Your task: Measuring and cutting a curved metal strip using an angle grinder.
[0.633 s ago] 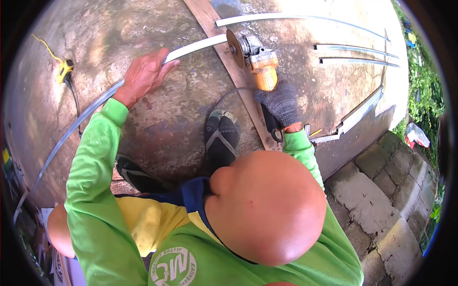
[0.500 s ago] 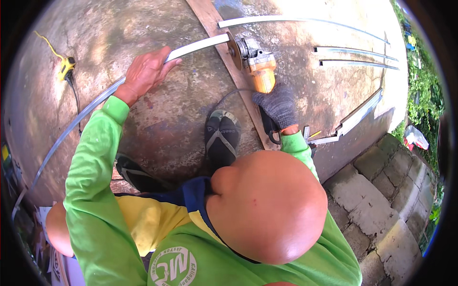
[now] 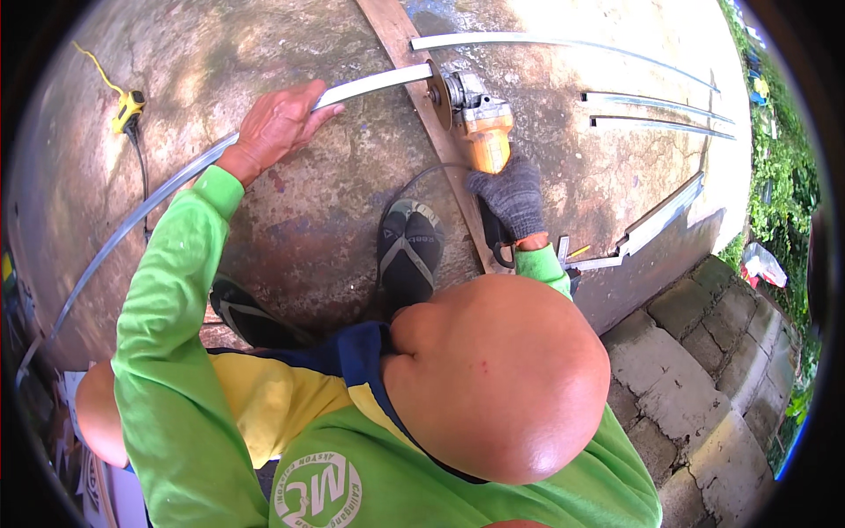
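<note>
My bare left hand (image 3: 280,126) is closed around a long thin metal bar (image 3: 374,83), which curves in the view from the far middle down to the left rim. In a grey knit glove, my right hand (image 3: 512,195) grips the body of a yellow angle grinder (image 3: 487,132). The grinder's cutting disc (image 3: 439,93) stands upright at the bar's far end, touching or almost touching it; I cannot tell which. Beneath the bar's end and the disc lies a wooden board (image 3: 407,53). The grinder's dark cord loops down past my foot.
Several cut metal bars (image 3: 528,38) lie at the far right. An angled metal piece (image 3: 664,216) and a small square (image 3: 598,262) rest right of my gloved hand. A yellow extension socket (image 3: 128,112) with a plugged cord lies at left. Concrete blocks (image 3: 669,378) border the lower right.
The whole scene has shifted slightly in view. My hands, the bar and the grinder keep nearly the same positions relative to each other.
</note>
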Tool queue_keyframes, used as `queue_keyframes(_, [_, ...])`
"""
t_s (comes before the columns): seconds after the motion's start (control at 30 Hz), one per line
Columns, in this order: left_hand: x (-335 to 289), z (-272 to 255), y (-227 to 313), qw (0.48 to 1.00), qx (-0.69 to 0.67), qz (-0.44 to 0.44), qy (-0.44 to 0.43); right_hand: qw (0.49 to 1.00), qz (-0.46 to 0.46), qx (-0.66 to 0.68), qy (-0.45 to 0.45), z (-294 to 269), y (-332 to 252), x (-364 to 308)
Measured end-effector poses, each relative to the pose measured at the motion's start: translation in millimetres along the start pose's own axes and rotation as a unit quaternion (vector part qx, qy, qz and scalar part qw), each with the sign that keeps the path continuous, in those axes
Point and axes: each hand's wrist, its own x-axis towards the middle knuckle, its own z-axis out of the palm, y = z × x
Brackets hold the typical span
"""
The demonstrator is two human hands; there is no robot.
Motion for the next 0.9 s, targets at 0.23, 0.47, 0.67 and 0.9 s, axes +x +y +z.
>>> queue_keyframes(0.23, [-0.7,5.7,-0.5,1.000,-0.014,-0.011,-0.008,1.000,0.005,0.012,-0.008,-3.1,12.4,5.7])
queue_keyframes(0.47, [-3.0,31.7,-11.4,1.000,0.019,-0.001,-0.024,0.969,0.109,0.222,-0.007,-34.4,23.0,4.1])
queue_keyframes(0.67, [7.0,17.7,-19.4,0.996,0.061,0.039,-0.050,0.892,0.138,0.431,-0.013,-57.3,26.2,-1.9])
queue_keyframes(0.9, [24.8,25.4,58.6,0.988,-0.146,0.030,-0.035,0.682,0.094,0.725,-0.010,-60.9,43.9,11.4])
